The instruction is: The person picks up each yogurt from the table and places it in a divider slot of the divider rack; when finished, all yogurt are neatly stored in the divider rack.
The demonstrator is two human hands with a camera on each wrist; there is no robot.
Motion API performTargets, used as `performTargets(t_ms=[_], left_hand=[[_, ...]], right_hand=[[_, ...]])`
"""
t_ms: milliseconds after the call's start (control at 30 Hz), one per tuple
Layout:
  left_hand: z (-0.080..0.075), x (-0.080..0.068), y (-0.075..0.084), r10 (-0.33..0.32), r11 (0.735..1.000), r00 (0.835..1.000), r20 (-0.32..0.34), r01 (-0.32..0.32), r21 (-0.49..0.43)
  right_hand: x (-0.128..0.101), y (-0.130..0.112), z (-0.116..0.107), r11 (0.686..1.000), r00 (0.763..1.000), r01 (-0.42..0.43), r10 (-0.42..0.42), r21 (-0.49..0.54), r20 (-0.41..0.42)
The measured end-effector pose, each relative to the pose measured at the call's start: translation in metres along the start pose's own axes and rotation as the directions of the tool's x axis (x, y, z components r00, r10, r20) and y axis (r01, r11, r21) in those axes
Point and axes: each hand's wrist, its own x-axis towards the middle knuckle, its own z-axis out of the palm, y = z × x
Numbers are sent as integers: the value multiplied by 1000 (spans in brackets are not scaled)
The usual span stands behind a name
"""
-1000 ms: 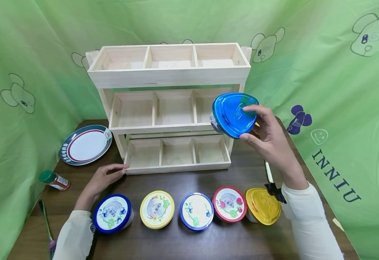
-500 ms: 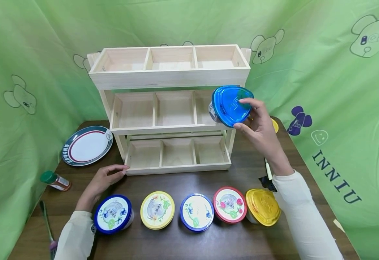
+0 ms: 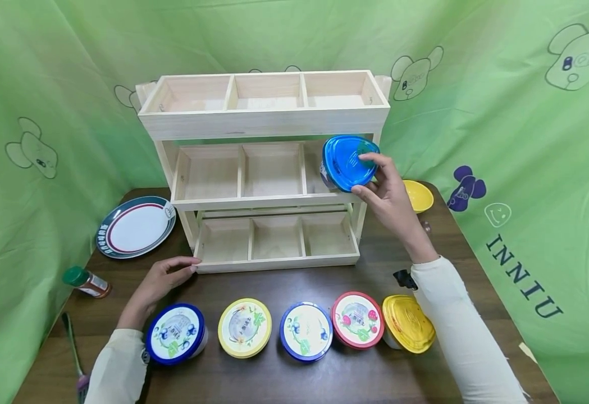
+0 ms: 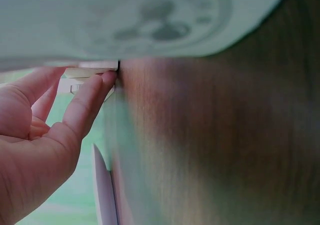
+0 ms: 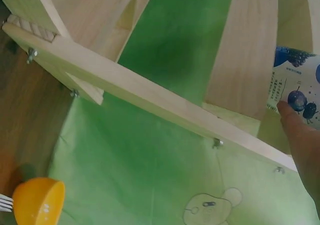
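My right hand (image 3: 382, 191) grips a tub with a blue lid (image 3: 346, 163), tilted, at the right end of the middle tier of a three-tier wooden rack (image 3: 266, 120). In the right wrist view a fingertip (image 5: 295, 122) lies on the tub's blueberry label (image 5: 300, 92) beside the rack's side boards. My left hand (image 3: 165, 275) rests on the dark table with straight fingers touching the rack's bottom left corner (image 3: 196, 261); the left wrist view shows those fingers (image 4: 90, 100) against the wood.
Several lidded tubs stand in a row at the front: blue (image 3: 175, 332), yellow (image 3: 244, 326), blue (image 3: 306, 329), red (image 3: 357, 318), yellow (image 3: 408, 324). A plate (image 3: 135, 224), a spice bottle (image 3: 86, 280) and a brush (image 3: 72, 348) lie left. A yellow bowl (image 3: 418, 195) sits right.
My right hand has carried the blue-lidded tub left and away from me, toward the middle tier's right compartment, uncovering the yellow bowl. The left hand has stayed put.
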Motion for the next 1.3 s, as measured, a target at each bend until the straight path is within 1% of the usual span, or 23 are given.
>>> performTargets(t_ms=[133, 300, 467, 567, 667, 933, 1167, 1300], left_hand=[[1, 1, 0, 6, 1000, 1000, 3, -6, -11], [0, 2, -1, 0, 1000, 1000, -1, 0, -10], [0, 3, -2, -8, 1000, 1000, -3, 8, -5], [0, 3, -2, -12, 1000, 1000, -2, 12, -8], [0, 2, -1, -13, 1000, 1000, -1, 13, -7], [1, 1, 0, -11, 1000, 1000, 2, 11, -8], [-1, 0, 0, 4, 1000, 1000, 15, -4, 9], [-1, 0, 0, 4, 1000, 1000, 21, -4, 8]], right_hand=[[3, 3, 1, 999, 999, -34, 33, -32, -31], [7, 4, 2, 993, 996, -84, 81, -80, -39], [10, 4, 2, 979, 990, -137, 141, -150, 16], [11, 3, 1, 977, 985, -157, 165, -140, 47], [12, 2, 0, 978, 985, -155, 163, -137, 49], [9, -3, -4, 969, 991, -127, 131, -210, 4], [1, -15, -15, 963, 996, -93, 84, -255, -43], [-7, -24, -25, 953, 994, -100, 82, -286, -72]])
